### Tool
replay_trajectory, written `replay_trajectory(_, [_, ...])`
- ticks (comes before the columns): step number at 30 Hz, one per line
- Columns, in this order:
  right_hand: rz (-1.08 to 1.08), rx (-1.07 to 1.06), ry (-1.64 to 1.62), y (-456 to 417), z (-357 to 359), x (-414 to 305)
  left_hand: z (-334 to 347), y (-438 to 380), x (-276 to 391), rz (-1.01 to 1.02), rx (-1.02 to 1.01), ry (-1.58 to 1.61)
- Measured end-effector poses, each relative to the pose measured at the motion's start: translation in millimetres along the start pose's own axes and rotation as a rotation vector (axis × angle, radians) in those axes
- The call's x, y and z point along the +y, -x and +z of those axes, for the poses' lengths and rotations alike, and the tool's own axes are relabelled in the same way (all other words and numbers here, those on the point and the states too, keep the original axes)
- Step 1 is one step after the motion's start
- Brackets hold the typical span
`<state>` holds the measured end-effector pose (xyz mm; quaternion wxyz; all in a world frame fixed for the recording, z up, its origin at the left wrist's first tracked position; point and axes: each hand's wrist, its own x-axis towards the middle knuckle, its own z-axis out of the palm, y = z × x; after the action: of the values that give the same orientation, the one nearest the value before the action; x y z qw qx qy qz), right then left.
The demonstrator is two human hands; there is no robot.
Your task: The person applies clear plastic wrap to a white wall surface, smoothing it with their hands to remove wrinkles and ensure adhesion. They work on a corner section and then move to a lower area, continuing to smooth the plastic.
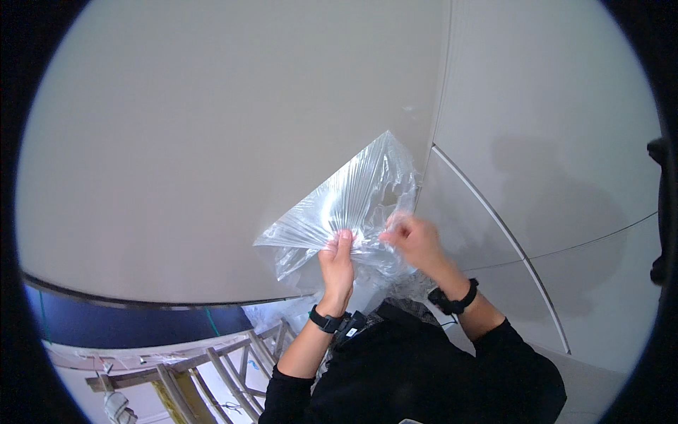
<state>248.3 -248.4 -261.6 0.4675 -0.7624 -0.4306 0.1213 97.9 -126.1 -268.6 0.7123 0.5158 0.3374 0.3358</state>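
A sheet of clear plastic film [339,196] spreads out before me, creased and gathered, with a torn-looking gap near its right side. My left hand [337,265] pinches the gathered film, thumb on top. To its right, my right hand [416,241] is blurred, its fingers curled at the film's right edge and apparently gripping it. More crumpled film hangs below both hands, in front of my body. Black straps with small devices are on both wrists.
A large flat beige panel [212,132] fills the upper left. A paler panel wall [556,106] meets it at the right, crossed by a light trim strip [484,202]. At lower left stands a wooden ladder [222,365] with a cloth [119,407] near its end.
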Motion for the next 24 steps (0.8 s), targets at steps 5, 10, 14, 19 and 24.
replay_trajectory(5, [-0.327,0.645,-0.166,-98,-49,-17,-1,-2,-11,0.058,0.076,-0.082])
replay_trajectory(10, [-0.338,0.859,-0.230,-183,-31,-31,2,-4,-16,0.065,0.070,-0.028])
replay_trajectory(14, [-0.333,1.048,-0.267,-211,-9,-35,2,-6,-23,0.039,0.091,0.017])
replay_trajectory(19, [-0.332,1.095,-0.375,-213,-4,-21,-3,-7,-30,0.004,0.094,0.004])
replay_trajectory(24, [-0.318,1.077,-0.431,-211,-2,-21,-3,-10,-30,0.013,0.080,0.016])
